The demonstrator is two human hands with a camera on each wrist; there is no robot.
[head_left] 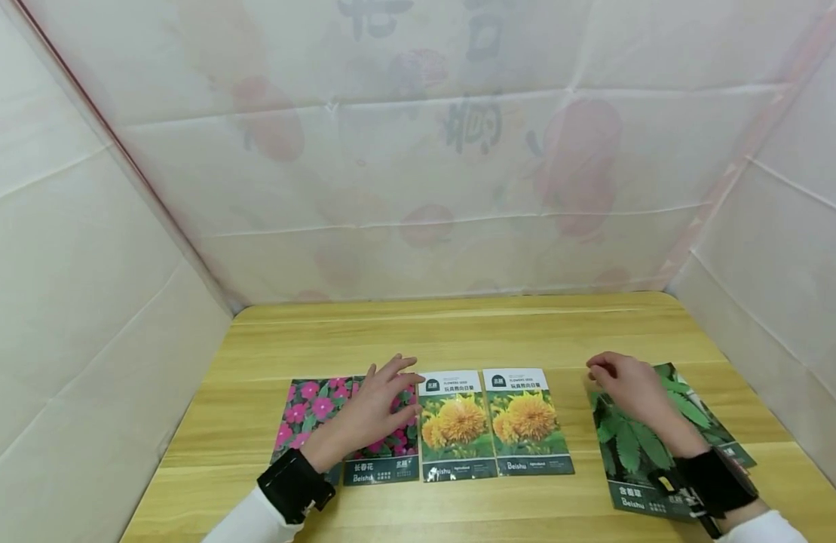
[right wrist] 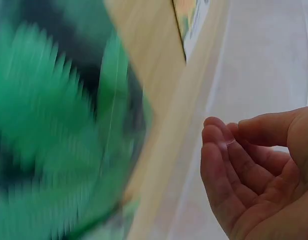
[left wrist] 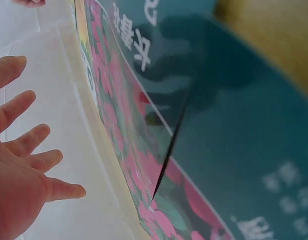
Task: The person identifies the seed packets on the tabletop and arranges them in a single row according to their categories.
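Observation:
Spread fingers mark my left hand [head_left: 372, 411], which hovers over two seed packets with pink flowers, the left one [head_left: 310, 411] and the right one [head_left: 382, 470]. In the left wrist view its palm [left wrist: 16, 175] has nothing in it. Just right of that hand lie two seed packets with yellow sunflowers, one [head_left: 458, 426] beside the other [head_left: 531, 426]. My right hand [head_left: 631, 392], fingers loosely bent, is above a green-leaf seed packet [head_left: 624, 445] that overlaps another green packet [head_left: 696, 411]. No object shows between the thumb and fingers [right wrist: 213, 145] in the right wrist view.
The packets lie on a wood-grain table [head_left: 458, 324] with rounded far corners. A pale printed cloth [head_left: 390, 173] hangs behind it, and cloth side walls [head_left: 71, 302] stand left and right. Bare tabletop separates the sunflower packets from the green ones.

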